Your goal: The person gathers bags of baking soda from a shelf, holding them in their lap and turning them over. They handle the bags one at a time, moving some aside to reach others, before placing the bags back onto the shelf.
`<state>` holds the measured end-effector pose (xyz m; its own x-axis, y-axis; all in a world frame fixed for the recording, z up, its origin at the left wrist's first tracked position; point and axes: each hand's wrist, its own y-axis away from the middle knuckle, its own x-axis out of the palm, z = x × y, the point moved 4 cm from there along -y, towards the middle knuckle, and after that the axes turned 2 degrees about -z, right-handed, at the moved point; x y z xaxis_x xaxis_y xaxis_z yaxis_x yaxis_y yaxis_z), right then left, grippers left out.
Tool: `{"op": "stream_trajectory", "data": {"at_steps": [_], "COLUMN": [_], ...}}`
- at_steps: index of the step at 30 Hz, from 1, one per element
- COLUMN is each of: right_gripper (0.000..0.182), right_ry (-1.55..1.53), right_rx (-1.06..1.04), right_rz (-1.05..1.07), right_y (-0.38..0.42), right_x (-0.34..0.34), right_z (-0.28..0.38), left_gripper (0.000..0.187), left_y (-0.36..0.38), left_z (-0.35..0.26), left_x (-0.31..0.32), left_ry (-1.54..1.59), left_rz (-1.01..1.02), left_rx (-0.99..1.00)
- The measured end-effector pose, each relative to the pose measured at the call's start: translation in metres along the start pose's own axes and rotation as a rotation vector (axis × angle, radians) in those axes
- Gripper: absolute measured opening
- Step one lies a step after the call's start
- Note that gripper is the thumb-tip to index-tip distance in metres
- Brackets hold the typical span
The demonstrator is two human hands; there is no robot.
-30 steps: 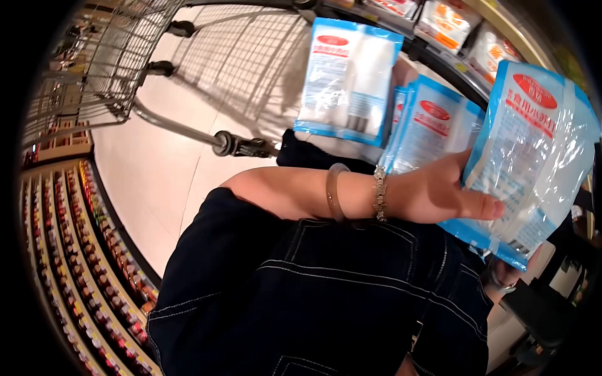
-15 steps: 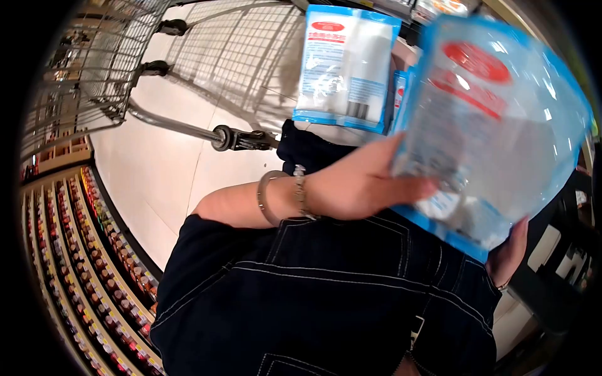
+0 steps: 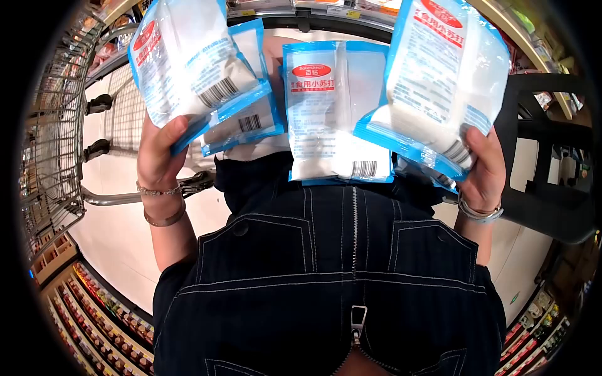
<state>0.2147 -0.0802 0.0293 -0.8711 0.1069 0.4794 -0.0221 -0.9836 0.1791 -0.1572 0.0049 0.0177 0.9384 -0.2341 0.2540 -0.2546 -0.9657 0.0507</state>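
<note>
In the head view, we pinch the left bag (image 3: pixel 188 62) with the left hand (image 3: pixel 162 149) and the right bag (image 3: pixel 445 75) with the right hand (image 3: pixel 486 164), thumbs closed over lower corners, either side of the middle bag (image 3: pixel 313 119) over the lap. We judge them soft, slick and fairly light, best cupped under the filled part. Our other fingers are hidden, and both outer bags' tops are cut off.
</note>
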Motion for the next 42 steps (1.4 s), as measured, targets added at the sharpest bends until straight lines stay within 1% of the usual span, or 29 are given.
{"op": "stream_trajectory", "data": {"at_steps": [3, 4, 7, 8, 9, 10, 11, 13, 14, 17, 21, 22, 25, 26, 28, 29, 30, 32, 35, 37, 39, 42], "right_gripper": [0.054, 0.054, 0.054, 0.054, 0.053, 0.055, 0.057, 0.062, 0.062, 0.06, 0.061, 0.062, 0.062, 0.061, 0.059, 0.057, 0.056, 0.051, 0.054, 0.057, 0.061, 0.065], "right_ry": [0.024, 0.026, 0.039, 0.046, 0.053, 0.09, 0.116, 0.169, 0.201, 0.248, 0.657, 0.772, 0.792, 0.79, 0.786, 0.73, 0.672, 0.552, 0.619, 0.884, 1.037, 1.053], "right_rx": [0.039, 0.044, 0.078, 0.084, 0.089, 0.081, 0.09, 0.106, 0.122, 0.139, 0.033, 0.012, -0.035, -0.037, -0.044, -0.067, -0.092, -0.1, -0.114, -0.078, -0.08, -0.086], "right_rz": [-0.021, -0.03, -0.064, -0.072, -0.081, -0.046, -0.065, -0.104, -0.082, -0.037, -0.014, 0.0, 0.053, 0.063, 0.088, 0.094, 0.099, 0.108, 0.129, 0.112, 0.1, 0.083], "right_y": [-0.003, -0.004, -0.004, -0.003, -0.003, -0.003, -0.002, -0.001, -0.001, -0.002, -0.007, -0.008, -0.008, -0.008, -0.009, -0.009, -0.007, -0.002, -0.008, -0.012, -0.014, -0.013], "right_x": [0.004, 0.004, 0.008, 0.014, 0.02, 0.026, 0.031, 0.041, 0.045, 0.062, 0.054, 0.048, 0.049, 0.05, 0.052, 0.053, 0.055, 0.056, 0.056, 0.05, 0.048, 0.045], "right_z": [0.001, 0.001, -0.002, -0.002, -0.004, -0.005, -0.007, -0.01, -0.012, -0.02, -0.039, -0.044, -0.046, -0.045, -0.042, -0.042, -0.042, -0.043, -0.046, -0.046, -0.045, -0.045], "left_gripper": [0.073, 0.066, 0.059, 0.054, 0.065, 0.068, 0.071, 0.074, 0.078, 0.082, 0.086, 0.086, 0.083, 0.075, 0.069, 0.067, 0.063, 0.064, 0.064, 0.065, 0.065, 0.065], "left_y": [-0.001, -0.001, 0.001, -0.003, -0.006, -0.009, -0.01, -0.006, -0.006, -0.004, 0.005, 0.008, 0.008, 0.005, -0.005, -0.009, -0.012, -0.011, -0.01, -0.011, -0.011, -0.008], "left_z": [0.0, 0.0, 0.014, 0.019, 0.022, 0.028, 0.034, 0.03, 0.032, 0.027, 0.027, 0.012, -0.001, 0.008, 0.024, 0.032, 0.037, 0.038, 0.039, 0.038, 0.038, 0.038], "left_x": [-0.011, -0.009, -0.027, -0.021, -0.019, -0.021, -0.023, -0.018, -0.021, -0.009, -0.01, 0.004, 0.029, 0.027, 0.037, 0.04, 0.039, 0.045, 0.051, 0.054, 0.054, 0.056], "left_ry": [-0.007, 0.07, 0.034, -0.058, -0.215, -0.369, -0.522, -0.708, -0.789, -0.774, -0.844, -1.225, -1.547, -1.374, -1.597, -1.708, -1.65, -1.707, -1.708, -1.699, -1.716, -1.744], "left_rz": [-0.081, -0.085, -0.121, -0.116, -0.15, -0.194, -0.237, -0.264, -0.254, -0.288, -0.349, -0.392, -0.321, -0.273, -0.204, -0.17, -0.177, -0.126, -0.074, -0.065, -0.075, -0.077], "left_rx": [-0.057, -0.045, -0.183, -0.139, -0.163, -0.161, -0.161, -0.018, 0.03, 0.018, 0.011, 0.135, 0.611, 0.614, 0.5, 0.441, 0.449, 0.431, 0.406, 0.397, 0.376, 0.338]}}
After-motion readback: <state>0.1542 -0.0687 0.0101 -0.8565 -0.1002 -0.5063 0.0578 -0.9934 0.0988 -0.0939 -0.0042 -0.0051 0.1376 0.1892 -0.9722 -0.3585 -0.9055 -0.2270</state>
